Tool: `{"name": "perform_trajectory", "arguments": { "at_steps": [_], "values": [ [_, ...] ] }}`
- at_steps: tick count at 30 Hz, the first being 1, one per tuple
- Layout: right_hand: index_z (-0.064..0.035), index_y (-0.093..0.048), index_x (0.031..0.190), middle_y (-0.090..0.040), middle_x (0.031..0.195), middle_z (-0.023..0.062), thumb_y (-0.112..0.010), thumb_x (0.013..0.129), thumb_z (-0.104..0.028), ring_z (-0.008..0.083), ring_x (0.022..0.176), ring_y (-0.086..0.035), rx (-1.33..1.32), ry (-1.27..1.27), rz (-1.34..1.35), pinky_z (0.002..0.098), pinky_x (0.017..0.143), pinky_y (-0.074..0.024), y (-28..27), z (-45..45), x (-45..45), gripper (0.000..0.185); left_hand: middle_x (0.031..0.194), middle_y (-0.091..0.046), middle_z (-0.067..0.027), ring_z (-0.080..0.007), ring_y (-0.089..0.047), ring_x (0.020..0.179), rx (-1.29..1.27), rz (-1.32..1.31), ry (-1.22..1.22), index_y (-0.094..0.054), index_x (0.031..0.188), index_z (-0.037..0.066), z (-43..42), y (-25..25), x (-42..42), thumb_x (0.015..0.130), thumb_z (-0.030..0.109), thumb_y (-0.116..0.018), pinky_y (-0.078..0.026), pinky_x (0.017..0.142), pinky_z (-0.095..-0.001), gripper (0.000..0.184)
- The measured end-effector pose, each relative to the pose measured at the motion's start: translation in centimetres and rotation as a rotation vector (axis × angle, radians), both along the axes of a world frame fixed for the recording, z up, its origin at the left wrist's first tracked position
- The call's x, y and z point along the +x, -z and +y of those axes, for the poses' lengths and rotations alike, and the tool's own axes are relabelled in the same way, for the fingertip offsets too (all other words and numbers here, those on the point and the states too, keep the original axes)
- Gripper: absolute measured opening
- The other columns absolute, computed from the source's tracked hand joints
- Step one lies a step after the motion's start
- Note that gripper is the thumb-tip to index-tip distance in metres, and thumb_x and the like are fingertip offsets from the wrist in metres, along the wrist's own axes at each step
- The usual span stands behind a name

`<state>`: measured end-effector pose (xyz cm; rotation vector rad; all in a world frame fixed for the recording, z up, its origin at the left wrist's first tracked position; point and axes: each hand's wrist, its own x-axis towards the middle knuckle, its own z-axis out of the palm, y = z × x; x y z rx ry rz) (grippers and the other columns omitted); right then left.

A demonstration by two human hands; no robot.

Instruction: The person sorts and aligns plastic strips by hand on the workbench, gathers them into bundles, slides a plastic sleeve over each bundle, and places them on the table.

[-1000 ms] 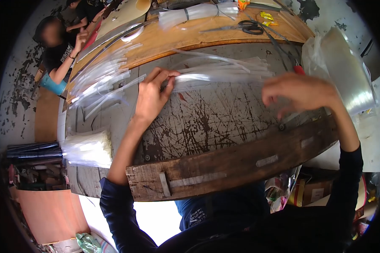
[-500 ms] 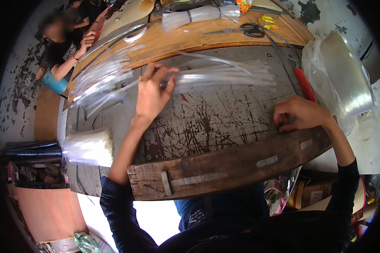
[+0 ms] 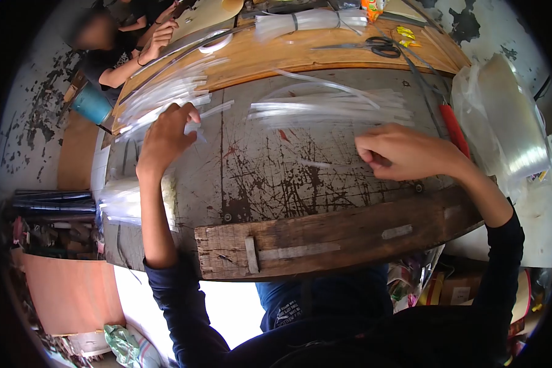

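Observation:
My left hand hovers at the lower right edge of a loose pile of clear plastic strips, its fingers bent and the thumb apart, with nothing visible between them. Closed, my right hand is above the scratched grey tabletop. A thin, faint clear plastic strip runs left from its fingertips, blurred along part of its length. Farther back, a second bunch of clear strips lies crosswise on the tabletop. A thick bundle of short strips rests beside my left forearm.
A worn wooden board lines the near edge. Black-handled scissors, a tape roll and a tied strip bundle lie at the back. Right are a red-handled tool and a clear plastic roll. A co-worker is back left.
My left hand has moved left from the middle bunch to the left pile. My right hand has shifted left and away from the board, and the faint strip now shows beside it. The view has shifted slightly.

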<state>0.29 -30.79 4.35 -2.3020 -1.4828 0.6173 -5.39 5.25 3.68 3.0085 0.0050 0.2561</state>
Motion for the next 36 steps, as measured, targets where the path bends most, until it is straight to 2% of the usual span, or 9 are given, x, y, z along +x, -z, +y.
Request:
{"name": "perform_trajectory", "arguments": {
  "at_steps": [11, 13, 17, 18, 22, 27, 31, 33, 36],
  "values": [
    [0.0003, -0.052, 0.089, -0.053, 0.072, 0.0126, -0.049, 0.085, -0.007, 0.0252, 0.072, -0.056, 0.266, 0.041, 0.102, 0.0374, 0.067, -0.0428, 2.5, 4.1, -1.2, 0.009, 0.085, -0.064, -0.0091, -0.0260, -0.062, 0.082, -0.075, 0.059, 0.068, -0.062, 0.082, 0.008, 0.3, 0.3, 0.6, 0.071, -0.001, -0.063, -0.048, 0.072, -0.0316, 0.014],
    [-0.0004, -0.054, 0.092, -0.054, 0.075, 0.0131, -0.049, 0.087, -0.009, 0.0248, 0.075, -0.057, 0.317, 0.037, 0.098, 0.0370, 0.069, -0.0435, 2.4, 4.2, -1.2, 0.011, 0.085, -0.066, -0.0072, -0.0216, -0.064, 0.074, -0.174, -0.254, 0.118, -0.064, 0.080, 0.007, 0.1, -0.1, 0.7, 0.075, 0.001, -0.063, -0.049, 0.065, -0.0289, 0.009],
    [0.0002, -0.056, 0.086, -0.054, 0.093, 0.0122, -0.057, 0.083, -0.013, 0.0246, 0.082, -0.057, 0.555, -0.020, -0.178, 0.0362, 0.072, -0.0449, 2.2, 4.9, -2.1, 0.013, 0.080, -0.067, -0.0012, -0.0094, -0.062, 0.066, -0.504, -0.316, 0.334, -0.064, 0.094, 0.009, -3.8, -1.0, 0.2, 0.077, 0.011, -0.065, -0.048, 0.055, -0.0232, 0.017],
    [0.0005, -0.057, 0.083, -0.054, 0.098, 0.0115, -0.060, 0.082, -0.013, 0.0246, 0.084, -0.057, 0.710, -0.067, -0.349, 0.0359, 0.073, -0.0453, 2.3, 5.1, -2.4, 0.014, 0.078, -0.067, -0.0017, -0.0096, -0.062, 0.064, -0.562, -0.237, 0.380, -0.062, 0.097, 0.009, -5.3, -1.0, -0.1, 0.076, 0.010, -0.066, -0.048, 0.054, -0.0231, 0.021],
    [0.0008, -0.058, 0.079, -0.053, 0.101, 0.0102, -0.063, 0.079, -0.010, 0.0239, 0.085, -0.057, 0.778, 0.005, -0.296, 0.0350, 0.074, -0.0456, 2.0, 5.2, -3.1, 0.012, 0.071, -0.066, -0.0085, -0.0117, -0.064, 0.064, -0.809, 0.038, 0.579, -0.048, 0.093, 0.003, -9.6, 0.9, -0.6, 0.078, 0.008, -0.067, -0.051, 0.054, -0.0246, 0.024],
    [0.0004, -0.060, 0.081, -0.058, 0.088, 0.0071, -0.064, 0.077, -0.006, 0.0204, 0.076, -0.059, 0.552, 0.101, 0.063, 0.0309, 0.067, -0.0470, 2.4, 4.5, -2.3, 0.009, 0.075, -0.066, -0.0127, -0.0160, -0.066, 0.069, -1.066, 0.282, 0.592, -0.048, 0.091, 0.000, -10.1, 2.3, -0.3, 0.083, 0.006, -0.061, -0.052, 0.064, -0.0264, 0.017],
    [0.0025, -0.061, 0.079, -0.060, 0.078, 0.0082, -0.065, 0.076, -0.006, 0.0212, 0.068, -0.059, 0.497, 0.128, 0.021, 0.0299, 0.063, -0.0463, 2.0, 4.2, -2.1, 0.010, 0.078, -0.066, -0.0132, -0.0176, -0.066, 0.072, -0.976, 0.478, 0.632, -0.050, 0.091, 0.000, -9.3, 1.2, -0.5, 0.083, 0.007, -0.061, -0.053, 0.066, -0.0265, 0.016],
    [0.0030, -0.062, 0.076, -0.059, 0.074, 0.0092, -0.065, 0.076, -0.007, 0.0208, 0.063, -0.057, 0.488, 0.142, -0.001, 0.0300, 0.058, -0.0445, 2.0, 3.8, -1.4, 0.011, 0.079, -0.066, -0.0120, -0.0182, -0.066, 0.073, -0.679, 0.337, 0.771, -0.054, 0.090, 0.000, -9.2, 1.2, -0.4, 0.081, 0.008, -0.062, -0.053, 0.065, -0.0273, 0.014],
    [0.0027, -0.063, 0.071, -0.058, 0.068, 0.0096, -0.065, 0.077, -0.012, 0.0188, 0.058, -0.055, 0.468, 0.135, -0.083, 0.0309, 0.055, -0.0423, 1.3, 3.2, -0.3, 0.016, 0.079, -0.066, -0.0095, -0.0179, -0.066, 0.074, -0.698, 0.422, 0.647, -0.056, 0.089, 0.002, -9.0, 1.1, -0.4, 0.080, 0.007, -0.062, -0.053, 0.062, -0.0278, 0.011]
  ]
}}
